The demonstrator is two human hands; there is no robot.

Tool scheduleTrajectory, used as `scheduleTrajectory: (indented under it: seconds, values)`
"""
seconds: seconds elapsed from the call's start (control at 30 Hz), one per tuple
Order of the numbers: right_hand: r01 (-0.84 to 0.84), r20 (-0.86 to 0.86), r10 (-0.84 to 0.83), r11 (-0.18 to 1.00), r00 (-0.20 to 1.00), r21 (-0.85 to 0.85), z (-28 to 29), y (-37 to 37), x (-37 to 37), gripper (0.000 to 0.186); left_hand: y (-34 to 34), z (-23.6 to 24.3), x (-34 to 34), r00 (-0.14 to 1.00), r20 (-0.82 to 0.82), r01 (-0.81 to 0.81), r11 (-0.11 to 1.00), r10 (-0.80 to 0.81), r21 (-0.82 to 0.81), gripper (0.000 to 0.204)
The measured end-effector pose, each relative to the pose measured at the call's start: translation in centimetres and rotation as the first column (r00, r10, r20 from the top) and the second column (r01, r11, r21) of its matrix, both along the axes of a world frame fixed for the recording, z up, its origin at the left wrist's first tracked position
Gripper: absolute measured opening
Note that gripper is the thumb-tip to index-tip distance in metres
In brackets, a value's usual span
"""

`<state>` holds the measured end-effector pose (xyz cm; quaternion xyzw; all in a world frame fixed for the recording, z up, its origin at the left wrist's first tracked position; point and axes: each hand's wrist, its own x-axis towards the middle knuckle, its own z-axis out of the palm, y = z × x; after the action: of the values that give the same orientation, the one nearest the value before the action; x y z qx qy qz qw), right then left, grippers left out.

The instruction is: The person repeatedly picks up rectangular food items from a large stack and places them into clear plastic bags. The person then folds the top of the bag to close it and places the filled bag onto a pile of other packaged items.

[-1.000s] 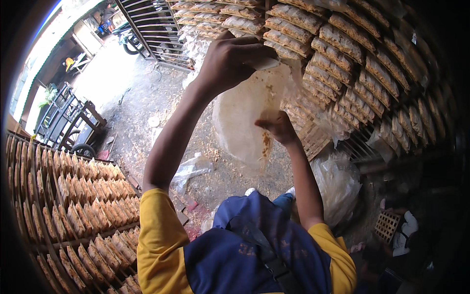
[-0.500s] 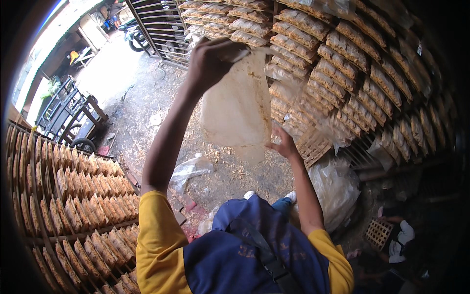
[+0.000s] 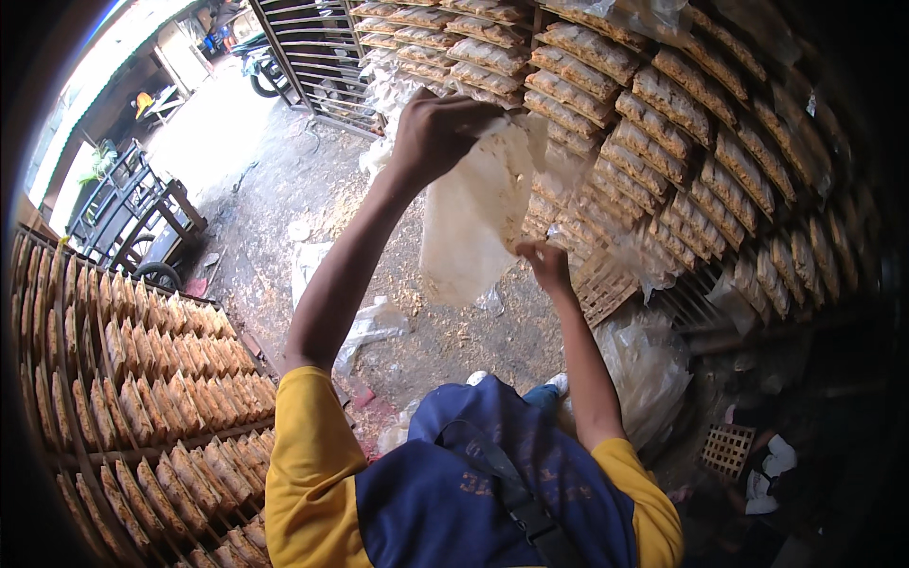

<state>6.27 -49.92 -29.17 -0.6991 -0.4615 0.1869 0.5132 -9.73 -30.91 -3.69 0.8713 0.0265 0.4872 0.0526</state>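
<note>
A cloudy, translucent plastic sheet [image 3: 464, 232], smudged with brownish residue, hangs in front of me. My left hand [image 3: 437, 134] is closed on its top edge, raised high. Lower down and to the right, my right hand [image 3: 546, 267] pinches the sheet's right edge between thumb and fingers. The sheet sags in folds between the two hands. Behind it, on the right, rise stacked rows of flat, plastic-covered slabs [image 3: 582, 62] with a crumbly tan surface.
More slabs [image 3: 161, 407] stand in slatted racks at left. Crumbs and a crumpled plastic sheet [image 3: 376, 328] lie on the concrete floor. At right are a woven panel [image 3: 606, 284] and a big bundle of clear plastic [image 3: 644, 364]. A dark cart [image 3: 142, 222] stands at far left.
My right hand was open beside the sheet and now pinches its edge. My left hand has shifted right and slightly down, and the sheet has turned and folded.
</note>
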Motion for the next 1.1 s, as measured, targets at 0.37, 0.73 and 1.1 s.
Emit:
scheduleTrajectory:
  seconds: [0.37,0.73,1.1]
  values:
    - [-0.186,0.141,0.145,0.922,0.979,0.341,15.2,2.7,-0.5,0.076,-2.8,-1.6,1.2,0.964,-0.190,0.184,0.982,-0.186,-0.031,0.021]
    - [-0.037,-0.079,0.023,0.984,0.997,-0.177,-8.5,-3.5,4.2,0.047,1.1,7.1,-1.9,0.988,0.084,-0.128,0.992,0.127,0.007,0.015]
    - [-0.070,0.095,0.060,0.992,0.994,0.105,13.9,0.7,1.1,0.060,-3.0,0.1,2.3,0.984,-0.132,0.125,0.992,-0.122,0.017,0.022]
